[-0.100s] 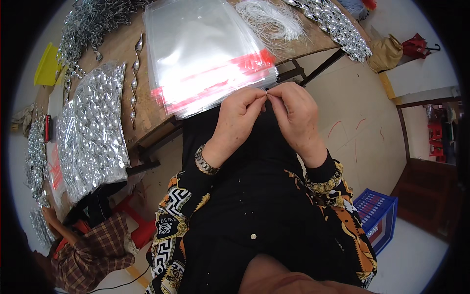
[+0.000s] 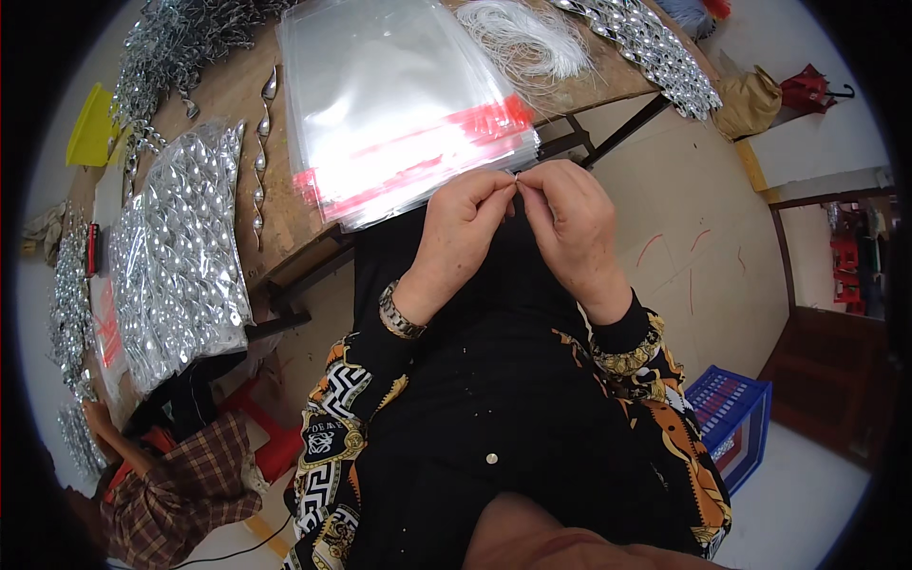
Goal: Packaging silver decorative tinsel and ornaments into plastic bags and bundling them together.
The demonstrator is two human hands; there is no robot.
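Both of my hands meet at the near edge of the table, fingertips nearly touching. My left hand has thumb and forefinger pinched together, and my right hand pinches in the same way facing it. Something tiny and pale shows between the fingertips, too small to make out. Just beyond them lies a stack of clear plastic bags with red bands along the near end. A bundle of white string rests behind my right hand. One silver twisted strip lies alone left of the bags.
A packed bag of silver twists sits at the table's left; more silver twists lie far right. A yellow container stands far left. A co-worker in a checked shirt is at lower left. A blue plastic crate stands on the floor at right.
My right hand has shifted very slightly at the fingertips. Otherwise both hands stay pinched in the same place.
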